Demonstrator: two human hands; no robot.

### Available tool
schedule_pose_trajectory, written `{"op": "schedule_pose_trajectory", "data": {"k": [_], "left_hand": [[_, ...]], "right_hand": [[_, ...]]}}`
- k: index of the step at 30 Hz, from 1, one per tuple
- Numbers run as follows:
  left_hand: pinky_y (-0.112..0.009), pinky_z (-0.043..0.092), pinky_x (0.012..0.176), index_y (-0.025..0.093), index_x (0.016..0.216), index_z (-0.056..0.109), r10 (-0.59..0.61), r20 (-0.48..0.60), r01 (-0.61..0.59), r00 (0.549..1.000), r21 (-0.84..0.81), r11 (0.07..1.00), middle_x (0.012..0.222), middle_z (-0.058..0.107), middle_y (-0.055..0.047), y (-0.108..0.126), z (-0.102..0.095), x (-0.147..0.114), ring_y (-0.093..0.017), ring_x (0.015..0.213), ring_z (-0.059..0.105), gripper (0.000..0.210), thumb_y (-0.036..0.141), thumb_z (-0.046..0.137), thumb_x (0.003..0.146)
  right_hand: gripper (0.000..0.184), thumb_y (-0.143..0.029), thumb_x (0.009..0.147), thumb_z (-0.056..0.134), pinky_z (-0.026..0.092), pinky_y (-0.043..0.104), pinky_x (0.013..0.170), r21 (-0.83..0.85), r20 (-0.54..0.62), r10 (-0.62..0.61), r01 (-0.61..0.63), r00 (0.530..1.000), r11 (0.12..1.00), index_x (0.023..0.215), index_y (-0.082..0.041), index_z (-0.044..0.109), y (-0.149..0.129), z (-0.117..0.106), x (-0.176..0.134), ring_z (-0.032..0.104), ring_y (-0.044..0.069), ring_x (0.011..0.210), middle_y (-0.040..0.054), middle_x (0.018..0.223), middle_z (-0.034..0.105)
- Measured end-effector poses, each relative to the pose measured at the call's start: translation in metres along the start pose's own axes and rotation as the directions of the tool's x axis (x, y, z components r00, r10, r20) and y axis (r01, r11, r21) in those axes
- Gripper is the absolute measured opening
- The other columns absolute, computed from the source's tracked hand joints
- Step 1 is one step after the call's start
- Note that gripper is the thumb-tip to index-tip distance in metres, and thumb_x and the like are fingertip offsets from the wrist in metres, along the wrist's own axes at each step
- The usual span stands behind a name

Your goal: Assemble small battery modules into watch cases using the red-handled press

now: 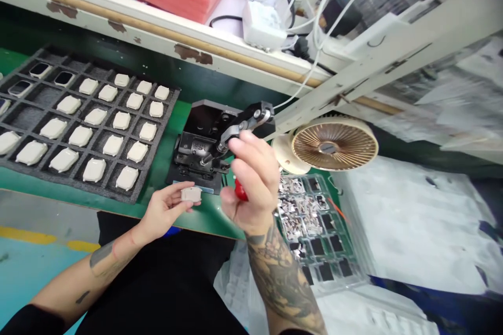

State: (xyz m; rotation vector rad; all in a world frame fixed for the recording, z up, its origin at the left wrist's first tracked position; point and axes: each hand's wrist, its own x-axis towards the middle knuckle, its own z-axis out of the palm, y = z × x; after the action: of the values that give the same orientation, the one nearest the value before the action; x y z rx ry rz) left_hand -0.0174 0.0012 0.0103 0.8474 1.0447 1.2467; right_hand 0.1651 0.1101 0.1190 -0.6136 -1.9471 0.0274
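My left hand (167, 207) pinches a small off-white watch case (191, 194) at the front edge of a black press fixture (196, 152). The fixture has a metal toggle clamp (238, 128) with a red handle (240, 190). My right hand (255, 180) is wrapped loosely around that handle, which shows between thumb and fingers. Part of the clamp lever is hidden behind the right hand. To the left, a grey felt tray (143, 175) holds rows of similar off-white cases (94, 170), plus a few dark-faced ones (41, 69) in its far left compartments.
A round fan (335, 144) stands right of the fixture. Near it lies a clear compartment tray (326, 246) with small black and white pieces. Above are a shelf edge (157, 47), a pink foam tray (196, 2), white adapters (263, 23) and hanging cables. Plastic-covered material (416, 220) lies right.
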Motion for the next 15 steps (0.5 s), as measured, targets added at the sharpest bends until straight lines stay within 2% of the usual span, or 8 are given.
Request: {"op": "schedule_pose_trajectory", "data": {"k": [2,3,6,8,10,12,13,15], "left_hand": [[-0.033,0.072,0.074,0.015,0.130,0.070,-0.051,-0.013,0.051,0.999,-0.020,0.999,0.112,0.087,-0.015,0.001,-0.001,0.000,-0.030,0.097,0.088,0.047,0.034,0.090,0.092],[-0.031,0.070,0.070,0.015,0.125,0.069,-0.065,-0.026,0.065,0.998,-0.009,0.998,0.109,0.087,-0.014,0.002,-0.002,-0.001,-0.028,0.092,0.088,0.045,0.034,0.091,0.091],[-0.029,0.067,0.065,0.018,0.114,0.064,-0.087,-0.055,0.088,0.995,0.034,0.995,0.103,0.084,-0.010,0.005,-0.007,-0.005,-0.025,0.081,0.086,0.041,0.034,0.093,0.088],[-0.031,0.069,0.069,0.019,0.115,0.065,-0.060,-0.050,0.064,0.997,0.086,0.994,0.104,0.082,-0.009,0.007,-0.011,-0.009,-0.025,0.085,0.085,0.040,0.035,0.091,0.090],[-0.033,0.071,0.075,0.020,0.121,0.072,0.038,-0.035,-0.029,0.999,0.227,0.973,0.114,0.080,-0.011,0.010,-0.015,-0.012,-0.025,0.095,0.084,0.036,0.036,0.088,0.094],[-0.034,0.071,0.078,0.023,0.129,0.078,0.194,-0.005,-0.173,0.981,0.433,0.885,0.127,0.074,-0.012,0.012,-0.020,-0.013,-0.025,0.103,0.080,0.033,0.036,0.083,0.099],[-0.035,0.072,0.081,0.026,0.133,0.079,0.275,0.021,-0.243,0.961,0.534,0.810,0.131,0.072,-0.012,0.013,-0.021,-0.012,-0.025,0.107,0.078,0.033,0.035,0.079,0.102],[-0.041,0.070,0.092,0.029,0.142,0.077,0.397,0.086,-0.342,0.914,0.692,0.636,0.132,0.070,-0.013,0.014,-0.025,-0.007,-0.026,0.112,0.076,0.037,0.032,0.073,0.106]], "right_hand": [[0.034,-0.063,0.112,0.052,0.066,0.060,0.106,0.090,-0.020,-0.058,0.060,0.998,0.994,0.135,-0.040,0.064,-0.002,0.001,0.032,0.078,0.030,0.117,0.0036,0.118,0.071],[0.037,-0.061,0.114,0.047,0.067,0.058,0.103,0.108,-0.066,-0.052,0.059,0.996,0.992,0.139,-0.039,0.063,-0.005,0.001,0.046,0.079,0.027,0.111,0.0036,0.116,0.071],[0.056,-0.063,0.111,0.053,0.067,0.058,0.101,0.061,-0.263,0.097,-0.084,0.960,0.995,0.156,-0.030,0.054,-0.017,0.000,0.066,0.076,0.032,0.121,0.0100,0.137,0.067],[0.056,-0.055,0.107,0.064,0.066,0.056,0.099,0.036,-0.410,0.124,-0.120,0.904,0.992,0.156,-0.027,0.057,-0.022,0.002,0.049,0.073,0.034,0.125,0.0111,0.143,0.064],[0.037,-0.033,0.108,0.063,0.067,0.051,0.091,0.062,-0.444,0.118,-0.101,0.888,0.993,0.144,-0.029,0.068,-0.023,0.007,0.008,0.075,0.028,0.110,0.0073,0.122,0.072],[0.041,-0.013,0.104,0.059,0.067,0.046,0.083,0.138,-0.155,0.213,-0.193,0.964,0.971,0.140,-0.030,0.071,-0.020,0.017,-0.042,0.076,0.025,0.096,0.0044,0.104,0.077],[0.045,-0.010,0.104,0.058,0.068,0.047,0.087,0.113,0.008,0.264,-0.264,0.964,0.958,0.142,-0.030,0.070,-0.018,0.024,-0.065,0.077,0.026,0.101,0.0055,0.108,0.079],[0.052,-0.008,0.104,0.054,0.066,0.056,0.104,-0.026,0.225,0.334,-0.337,0.915,0.941,0.151,-0.027,0.065,-0.013,0.041,-0.097,0.074,0.031,0.123,0.0118,0.131,0.077]]}}
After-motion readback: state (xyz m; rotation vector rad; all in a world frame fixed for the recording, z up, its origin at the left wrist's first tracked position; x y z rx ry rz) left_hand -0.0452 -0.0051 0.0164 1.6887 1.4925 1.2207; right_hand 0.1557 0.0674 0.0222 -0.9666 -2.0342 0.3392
